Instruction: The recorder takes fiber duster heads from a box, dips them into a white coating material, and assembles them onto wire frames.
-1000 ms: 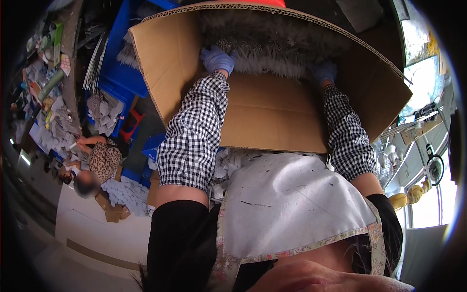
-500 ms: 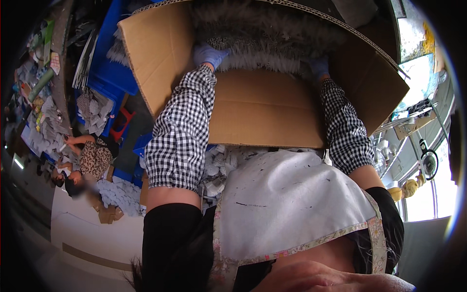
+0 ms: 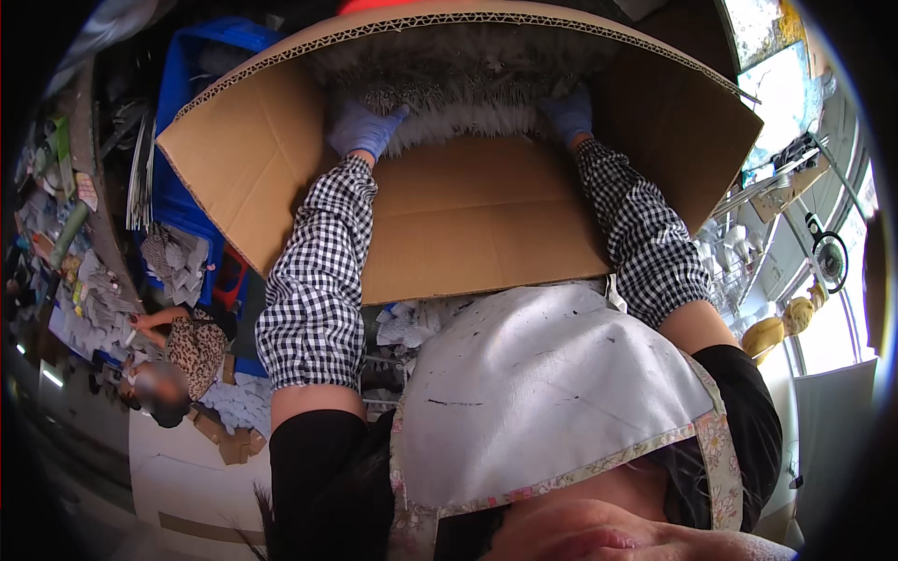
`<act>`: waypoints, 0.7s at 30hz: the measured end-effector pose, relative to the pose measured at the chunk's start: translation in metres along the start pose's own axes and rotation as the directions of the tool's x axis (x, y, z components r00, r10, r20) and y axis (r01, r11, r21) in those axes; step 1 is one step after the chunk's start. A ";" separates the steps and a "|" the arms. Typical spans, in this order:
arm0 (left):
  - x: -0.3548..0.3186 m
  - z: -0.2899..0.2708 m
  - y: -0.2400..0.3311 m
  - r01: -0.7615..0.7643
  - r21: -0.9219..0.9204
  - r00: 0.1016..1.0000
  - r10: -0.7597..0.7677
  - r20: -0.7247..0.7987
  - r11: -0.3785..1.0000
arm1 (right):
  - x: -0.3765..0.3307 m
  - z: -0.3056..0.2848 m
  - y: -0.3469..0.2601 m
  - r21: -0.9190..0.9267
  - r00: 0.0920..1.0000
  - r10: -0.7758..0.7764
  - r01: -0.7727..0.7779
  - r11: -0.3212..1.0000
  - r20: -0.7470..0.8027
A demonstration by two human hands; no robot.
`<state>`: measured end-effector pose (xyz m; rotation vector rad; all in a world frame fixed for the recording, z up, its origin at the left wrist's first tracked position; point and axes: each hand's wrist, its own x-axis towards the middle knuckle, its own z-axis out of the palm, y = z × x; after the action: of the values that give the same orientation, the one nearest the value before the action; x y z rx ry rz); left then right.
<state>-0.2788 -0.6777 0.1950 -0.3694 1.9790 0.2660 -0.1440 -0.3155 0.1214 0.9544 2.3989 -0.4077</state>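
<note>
A large open cardboard box (image 3: pixel 486 215) stands in front of me, with both my arms reaching into it. Inside lies a mass of grey-white, feathery, bristly pieces (image 3: pixel 458 122), packed in rows along the far part. My left hand (image 3: pixel 363 129), in a blue-violet glove, clasps the left end of the nearest fluffy row, its thumb lying over the top. At the right end of that row is my right hand (image 3: pixel 569 114), gloved alike and curled against the fluff. The other fingers of both hands are partly hidden by fluff and shadow. Black-and-white checked sleeves cover my forearms.
Blue plastic crates (image 3: pixel 182 187) stand left of the box, one with grey pieces (image 3: pixel 176 257) in it. Farther left, a co-worker in a spotted top (image 3: pixel 196 353) sits by heaped grey pieces. A wire rack (image 3: pixel 744 252) and a round black fan (image 3: pixel 830 260) are at right.
The box and both my hands appear shifted left and slightly down in the picture, as my view turned. My hands keep about the same distance apart at the fluffy row's ends.
</note>
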 end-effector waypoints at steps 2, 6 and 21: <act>-0.004 0.002 -0.006 0.044 0.039 0.999 -0.043 -0.017 0.998 | -0.003 0.000 -0.011 0.071 0.999 0.024 -0.026 0.997 0.030; -0.005 0.020 -0.020 -0.035 -0.046 0.998 0.032 -0.062 0.998 | 0.005 0.001 0.005 0.082 0.994 -0.035 0.026 0.996 0.102; 0.044 0.037 -0.055 -0.237 -0.341 0.971 0.231 -0.058 0.910 | -0.003 -0.031 -0.021 0.243 0.945 -0.028 -0.055 0.968 0.325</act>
<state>-0.2447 -0.7222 0.1381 -0.3563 1.9928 0.7750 -0.1680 -0.3185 0.1503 0.9258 2.0694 -0.8120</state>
